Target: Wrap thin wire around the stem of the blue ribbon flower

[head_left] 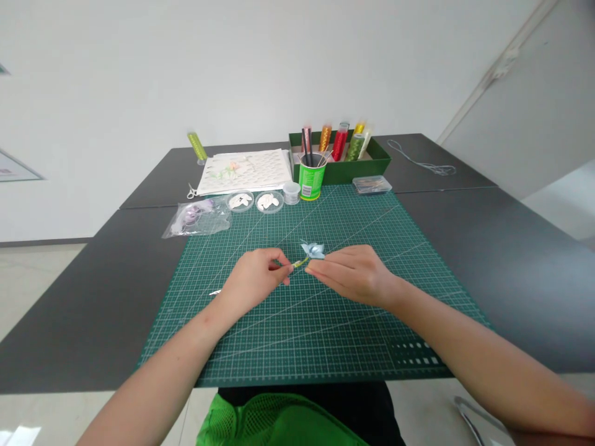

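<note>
At flower, 2 hands (knuckles up)

The left hand pinches the green stem of a pale blue flower above the gridded cutting mat; the right hand has its fingers at the petals. Behind stand a green can and a box of thread spools.

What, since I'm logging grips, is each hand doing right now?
Left hand: closed, pinching the green stem.
Right hand: at the blue flower; whether gripping cannot be told.
</note>
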Tool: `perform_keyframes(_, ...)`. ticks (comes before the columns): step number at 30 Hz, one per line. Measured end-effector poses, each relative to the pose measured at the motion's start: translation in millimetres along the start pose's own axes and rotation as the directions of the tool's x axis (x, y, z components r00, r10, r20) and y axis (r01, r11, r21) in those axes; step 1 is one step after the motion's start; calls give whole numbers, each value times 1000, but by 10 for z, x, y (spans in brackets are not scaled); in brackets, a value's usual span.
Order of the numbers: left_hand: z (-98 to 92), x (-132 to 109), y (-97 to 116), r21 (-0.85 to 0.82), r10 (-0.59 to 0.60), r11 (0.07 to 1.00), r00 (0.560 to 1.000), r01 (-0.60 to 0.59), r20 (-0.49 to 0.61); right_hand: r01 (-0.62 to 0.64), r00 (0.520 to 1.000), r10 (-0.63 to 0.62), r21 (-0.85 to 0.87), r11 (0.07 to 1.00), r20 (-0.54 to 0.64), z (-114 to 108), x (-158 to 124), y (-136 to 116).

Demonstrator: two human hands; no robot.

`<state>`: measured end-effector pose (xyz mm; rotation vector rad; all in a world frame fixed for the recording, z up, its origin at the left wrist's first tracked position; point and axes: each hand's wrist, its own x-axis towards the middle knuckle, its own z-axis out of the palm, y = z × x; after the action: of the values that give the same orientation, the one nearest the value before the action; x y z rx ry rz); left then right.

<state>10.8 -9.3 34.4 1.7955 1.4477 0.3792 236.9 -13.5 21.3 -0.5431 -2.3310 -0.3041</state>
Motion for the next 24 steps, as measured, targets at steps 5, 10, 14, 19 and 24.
perform_keyframes(5, 72, -52, -1, 15, 41, 999, 980, -45, 194, -75, 997, 71, 101, 992, 42, 16, 0, 39)
perform_keyframes(10, 84, -119, 50, 15, 95, 995, 954, -103, 285, -206, 978, 184, 278, 938, 103, 44, 15, 98)
perform_keyframes(14, 72, -154, 74, -35, 138, 990, 940, -134, 313, -284, 956, 239, 337, 898, 168, 79, 1, 137)
perform_keyframes(19, 71, -173, 76, -20, 204, 978, 940, -206, 272, -415, 907, 335, 404, 815, 257, 128, -36, 206)
perform_keyframes(24, 46, -173, 92, -8, 238, 970, 944, -242, 228, -590, 807, 466, 504, 630, 362, 138, -43, 273)
